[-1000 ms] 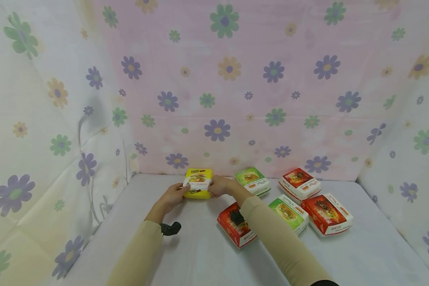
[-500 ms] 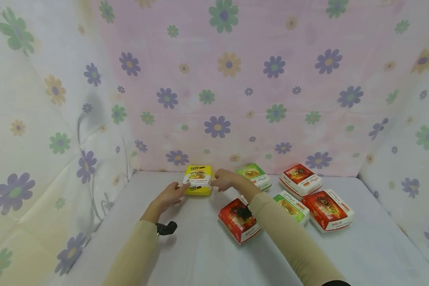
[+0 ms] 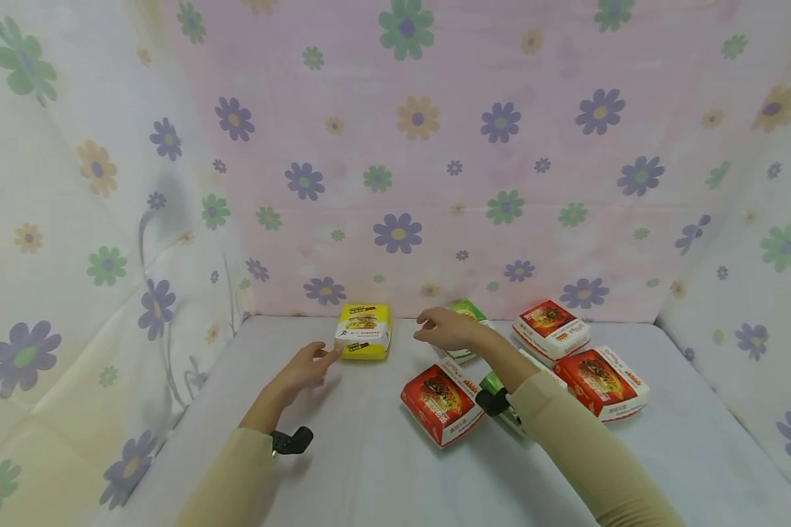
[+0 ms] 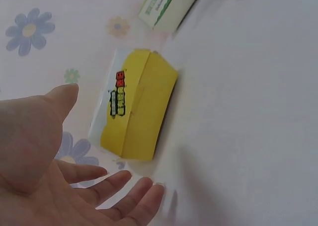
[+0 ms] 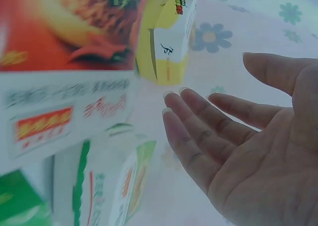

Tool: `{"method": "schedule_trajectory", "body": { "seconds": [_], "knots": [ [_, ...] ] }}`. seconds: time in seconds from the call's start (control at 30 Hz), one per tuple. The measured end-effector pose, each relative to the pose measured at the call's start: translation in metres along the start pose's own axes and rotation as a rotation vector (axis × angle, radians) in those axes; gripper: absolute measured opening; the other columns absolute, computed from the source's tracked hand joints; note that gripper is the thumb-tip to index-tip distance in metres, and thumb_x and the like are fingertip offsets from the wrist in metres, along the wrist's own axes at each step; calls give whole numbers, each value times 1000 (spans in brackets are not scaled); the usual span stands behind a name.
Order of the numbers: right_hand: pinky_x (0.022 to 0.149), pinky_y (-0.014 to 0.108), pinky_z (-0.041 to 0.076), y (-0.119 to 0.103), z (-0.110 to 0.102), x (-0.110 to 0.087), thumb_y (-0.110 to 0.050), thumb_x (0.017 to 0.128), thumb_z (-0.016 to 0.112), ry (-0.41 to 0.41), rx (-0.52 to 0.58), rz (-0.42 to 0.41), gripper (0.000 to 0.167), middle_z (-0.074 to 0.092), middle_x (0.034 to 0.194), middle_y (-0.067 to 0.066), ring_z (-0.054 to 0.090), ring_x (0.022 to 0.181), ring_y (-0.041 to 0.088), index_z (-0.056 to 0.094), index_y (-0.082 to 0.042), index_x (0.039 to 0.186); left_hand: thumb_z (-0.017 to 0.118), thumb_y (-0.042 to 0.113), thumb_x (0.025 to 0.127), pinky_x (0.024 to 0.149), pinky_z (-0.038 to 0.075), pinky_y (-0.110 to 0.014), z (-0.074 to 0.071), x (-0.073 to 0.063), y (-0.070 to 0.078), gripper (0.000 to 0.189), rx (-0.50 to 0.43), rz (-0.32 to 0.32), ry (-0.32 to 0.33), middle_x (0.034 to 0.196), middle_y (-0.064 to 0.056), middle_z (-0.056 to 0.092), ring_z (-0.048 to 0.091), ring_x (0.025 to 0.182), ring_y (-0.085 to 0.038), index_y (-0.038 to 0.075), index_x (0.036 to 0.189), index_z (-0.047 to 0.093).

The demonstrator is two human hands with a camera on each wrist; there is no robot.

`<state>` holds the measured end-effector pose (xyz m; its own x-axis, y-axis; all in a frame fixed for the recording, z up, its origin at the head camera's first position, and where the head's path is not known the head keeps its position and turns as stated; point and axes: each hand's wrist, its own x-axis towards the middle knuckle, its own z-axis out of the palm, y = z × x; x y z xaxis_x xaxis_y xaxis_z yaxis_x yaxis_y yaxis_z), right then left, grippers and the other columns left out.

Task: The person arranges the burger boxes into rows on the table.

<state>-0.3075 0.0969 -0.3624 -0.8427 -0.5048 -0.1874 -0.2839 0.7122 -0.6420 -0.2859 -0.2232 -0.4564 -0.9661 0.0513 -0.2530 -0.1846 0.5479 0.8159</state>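
Observation:
A yellow and white burger box (image 3: pixel 362 332) stands at the back left of the table, close to the flowered backdrop. My left hand (image 3: pixel 307 367) is just left of it, and in the left wrist view its spread fingers (image 4: pixel 141 196) hold nothing. To the right of the yellow box, my right hand (image 3: pixel 450 329) hovers in front of a green burger box (image 3: pixel 466 312) and partly covers it. The right wrist view shows that palm bare, with relaxed fingers (image 5: pixel 196 136). A red burger box (image 3: pixel 440 401) lies nearer to me, below the right hand.
Two more red boxes, one at the back (image 3: pixel 551 331) and one in front of it (image 3: pixel 601 382), stand at the right. Another green box (image 3: pixel 494 386) is partly hidden beneath my right forearm. Flowered cloth (image 3: pixel 395 183) encloses the white table (image 3: pixel 369 468).
Both hands have let go of the yellow box, which stays at the back left. My right hand has moved right, over the green box; my left has drawn back slightly left.

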Motion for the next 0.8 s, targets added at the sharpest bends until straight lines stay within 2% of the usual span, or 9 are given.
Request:
{"method": "schedule_trajectory", "body": {
  "seconds": [0.17,0.3,0.53,0.8],
  "knots": [
    [104,51,48,15,-4,-24,-27,106,54,28,11,-48,48,58,137,21,54,128,37,52,3,143,57,53,102,97,53,-48,8,-8,3,81,-15,31,-3,149,-26,45,64,113,-32,-4,154,33],
    [104,53,47,33,-6,-35,-23,107,55,31,13,-75,47,57,138,23,53,129,39,50,6,143,57,50,103,95,54,-47,17,-17,10,74,-17,51,-19,146,-23,49,65,112,-32,-2,153,38],
    [99,50,52,54,-6,-43,-23,106,56,25,-17,-29,46,62,132,19,57,125,36,52,4,143,61,49,101,92,55,-44,38,-26,20,61,-2,107,-73,136,-10,56,61,113,-27,7,144,52],
    [94,46,54,65,3,-50,-21,105,59,-36,15,-34,45,64,128,17,59,120,32,54,7,140,66,45,99,88,57,-42,66,-37,29,63,-21,175,-134,136,-9,58,61,114,-25,5,146,52]
  ]
}}
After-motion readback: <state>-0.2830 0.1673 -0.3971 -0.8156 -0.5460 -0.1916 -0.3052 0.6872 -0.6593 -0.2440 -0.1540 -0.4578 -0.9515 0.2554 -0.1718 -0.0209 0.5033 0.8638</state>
